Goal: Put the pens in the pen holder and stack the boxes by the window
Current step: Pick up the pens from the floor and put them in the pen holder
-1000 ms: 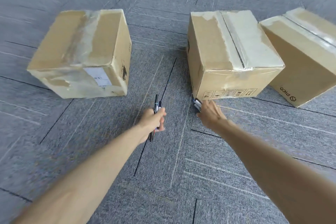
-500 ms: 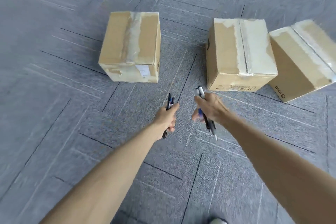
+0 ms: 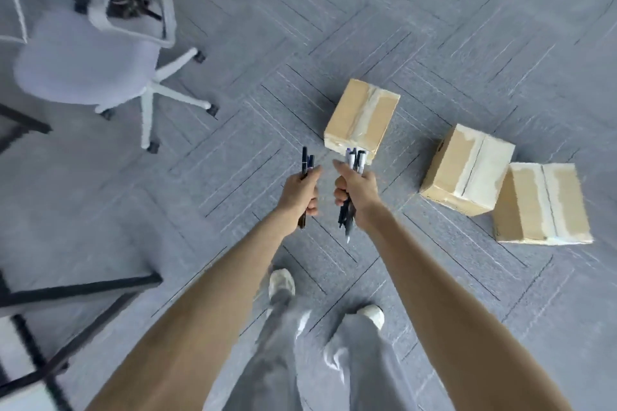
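My left hand grips two dark pens that stick up out of the fist. My right hand grips a bundle of several pens, white and dark, with tips poking out below the fist. Three taped cardboard boxes lie on the grey carpet: one box just beyond my hands, a second box to the right, and a third box leaning against it at the far right. No pen holder or window is in view.
A white swivel office chair stands at the upper left on castors. Black metal table legs and a white tabletop edge sit at the lower left. My grey trousers and white shoes are below my arms.
I have stood up and the view has swung left: the boxes now look smaller and sit to the right, the chair and table frame have come into view. Both hands still hold their pens.
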A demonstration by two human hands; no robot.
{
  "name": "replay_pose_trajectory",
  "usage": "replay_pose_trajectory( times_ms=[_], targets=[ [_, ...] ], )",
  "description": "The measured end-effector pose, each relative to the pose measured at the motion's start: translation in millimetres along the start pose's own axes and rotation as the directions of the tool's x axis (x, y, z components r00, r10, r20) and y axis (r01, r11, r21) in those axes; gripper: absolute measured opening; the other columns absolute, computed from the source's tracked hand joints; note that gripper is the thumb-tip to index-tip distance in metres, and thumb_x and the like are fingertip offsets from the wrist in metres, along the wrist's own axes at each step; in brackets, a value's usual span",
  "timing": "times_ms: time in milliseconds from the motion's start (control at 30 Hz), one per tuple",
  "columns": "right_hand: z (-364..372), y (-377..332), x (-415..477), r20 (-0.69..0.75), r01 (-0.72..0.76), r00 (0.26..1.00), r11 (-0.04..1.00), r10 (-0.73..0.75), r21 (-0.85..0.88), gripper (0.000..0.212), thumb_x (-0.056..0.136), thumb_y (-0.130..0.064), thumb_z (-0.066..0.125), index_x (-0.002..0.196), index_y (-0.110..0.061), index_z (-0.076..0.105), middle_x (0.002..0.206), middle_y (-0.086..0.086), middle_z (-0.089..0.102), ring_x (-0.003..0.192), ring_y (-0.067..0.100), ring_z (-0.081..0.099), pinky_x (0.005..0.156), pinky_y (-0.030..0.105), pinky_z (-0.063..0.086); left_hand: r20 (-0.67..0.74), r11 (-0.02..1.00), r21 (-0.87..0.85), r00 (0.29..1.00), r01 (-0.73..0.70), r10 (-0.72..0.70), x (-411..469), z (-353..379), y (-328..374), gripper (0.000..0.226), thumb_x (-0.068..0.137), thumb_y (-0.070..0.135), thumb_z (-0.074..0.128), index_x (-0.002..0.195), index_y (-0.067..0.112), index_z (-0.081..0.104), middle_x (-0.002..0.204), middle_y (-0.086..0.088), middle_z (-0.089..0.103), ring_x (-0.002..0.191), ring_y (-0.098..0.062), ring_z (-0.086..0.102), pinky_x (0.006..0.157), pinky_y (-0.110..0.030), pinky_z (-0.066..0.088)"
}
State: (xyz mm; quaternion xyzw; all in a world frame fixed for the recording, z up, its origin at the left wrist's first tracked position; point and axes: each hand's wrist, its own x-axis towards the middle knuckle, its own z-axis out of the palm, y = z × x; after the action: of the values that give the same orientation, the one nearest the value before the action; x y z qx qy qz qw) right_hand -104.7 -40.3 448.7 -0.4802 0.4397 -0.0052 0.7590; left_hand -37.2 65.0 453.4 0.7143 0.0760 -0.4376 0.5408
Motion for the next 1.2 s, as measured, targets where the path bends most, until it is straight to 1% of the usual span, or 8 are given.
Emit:
replay_pose_trajectory(
  times_ms=[133, 300, 500, 733, 867, 1000, 1133, 1200],
  targets=[
    [82, -42, -64, 0.133, -0.032, 0.991, 0.999, 0.033, -0.011, 0.041, 0.093, -0.020, 0.065, 0.062, -0.021, 0.037, 0.046, -0.004, 0.033, 0.037, 0.012, 0.028, 0.038, 0.023, 0.028, -0.122, 0.989, -0.145, 0.992, -0.039, 0.021, -79, -70, 36, 0.038, 0.095, 0.035, 0.056, 0.063, 0.022, 0.039, 0.038, 0.011, 0.032, 0.031, -0.006, 0.028, 0.034, -0.017, 0.023],
    [176, -59, -122, 0.324, 0.006, 0.946, 0.996, 0.024, -0.091, 0.043, 0.093, -0.022, 0.067, 0.062, -0.022, 0.037, 0.046, -0.006, 0.037, 0.037, 0.011, 0.032, 0.039, 0.021, 0.029, -0.281, 0.956, -0.254, 0.957, -0.148, 0.074, -150, -160, 59, 0.041, 0.097, 0.033, 0.053, 0.062, 0.023, 0.034, 0.039, 0.010, 0.028, 0.032, -0.008, 0.024, 0.038, -0.016, 0.019],
    [294, -46, -177, 0.503, 0.072, 0.863, 0.975, 0.044, -0.210, 0.037, 0.093, -0.024, 0.066, 0.066, -0.021, 0.041, 0.048, -0.007, 0.038, 0.039, 0.008, 0.035, 0.039, 0.021, 0.031, -0.427, 0.916, -0.343, 0.903, -0.208, 0.045, -213, -274, 43, 0.044, 0.098, 0.035, 0.051, 0.061, 0.020, 0.032, 0.036, 0.011, 0.028, 0.028, -0.006, 0.024, 0.034, -0.015, 0.018],
    [445, -5, -225, 0.633, 0.149, 0.768, 0.934, 0.098, -0.325, 0.027, 0.094, -0.025, 0.065, 0.074, -0.019, 0.049, 0.051, -0.007, 0.041, 0.042, 0.010, 0.038, 0.042, 0.022, 0.034, -0.547, 0.840, -0.447, 0.837, -0.307, 0.015, -263, -414, 5, 0.047, 0.097, 0.038, 0.052, 0.059, 0.020, 0.031, 0.041, 0.009, 0.028, 0.031, -0.007, 0.023, 0.034, -0.018, 0.020],
    [522, 27, -247, 0.675, 0.152, 0.724, 0.921, 0.143, -0.358, 0.026, 0.095, -0.023, 0.063, 0.074, -0.018, 0.048, 0.053, -0.005, 0.040, 0.044, 0.012, 0.038, 0.045, 0.026, 0.034, -0.646, 0.789, -0.476, 0.763, -0.388, -0.015, -291, -488, -18, 0.046, 0.097, 0.037, 0.052, 0.060, 0.021, 0.030, 0.041, 0.010, 0.027, 0.031, -0.007, 0.022, 0.036, -0.017, 0.019],
    [588, 51, -267, 0.746, 0.175, 0.645, 0.918, 0.166, -0.355, 0.031, 0.098, -0.020, 0.059, 0.072, -0.019, 0.041, 0.053, -0.005, 0.038, 0.043, 0.012, 0.038, 0.045, 0.026, 0.034, -0.717, 0.728, -0.505, 0.695, -0.464, -0.054, -319, -546, -38, 0.041, 0.099, 0.031, 0.050, 0.064, 0.021, 0.029, 0.044, 0.008, 0.026, 0.033, -0.008, 0.021, 0.039, -0.018, 0.017],
    [645, 72, -277, 0.790, 0.212, 0.570, 0.888, 0.226, -0.407, 0.028, 0.097, -0.024, 0.060, 0.075, -0.020, 0.042, 0.057, -0.002, 0.040, 0.048, 0.014, 0.044, 0.049, 0.027, 0.042, -0.776, 0.716, -0.485, 0.624, -0.502, -0.088, -333, -596, -53, 0.042, 0.099, 0.030, 0.049, 0.064, 0.021, 0.027, 0.045, 0.006, 0.025, 0.034, -0.010, 0.021, 0.038, -0.019, 0.020],
    [675, 81, -279, 0.781, 0.274, 0.576, 0.843, 0.240, -0.462, 0.030, 0.096, -0.029, 0.060, 0.072, -0.020, 0.044, 0.058, -0.003, 0.043, 0.055, 0.014, 0.049, 0.056, 0.027, 0.046, -0.809, 0.721, -0.459, 0.580, -0.519, -0.097, -335, -622, -56, 0.040, 0.099, 0.029, 0.049, 0.066, 0.019, 0.029, 0.047, 0.004, 0.026, 0.035, -0.011, 0.025, 0.038, -0.020, 0.024]
  ],
)
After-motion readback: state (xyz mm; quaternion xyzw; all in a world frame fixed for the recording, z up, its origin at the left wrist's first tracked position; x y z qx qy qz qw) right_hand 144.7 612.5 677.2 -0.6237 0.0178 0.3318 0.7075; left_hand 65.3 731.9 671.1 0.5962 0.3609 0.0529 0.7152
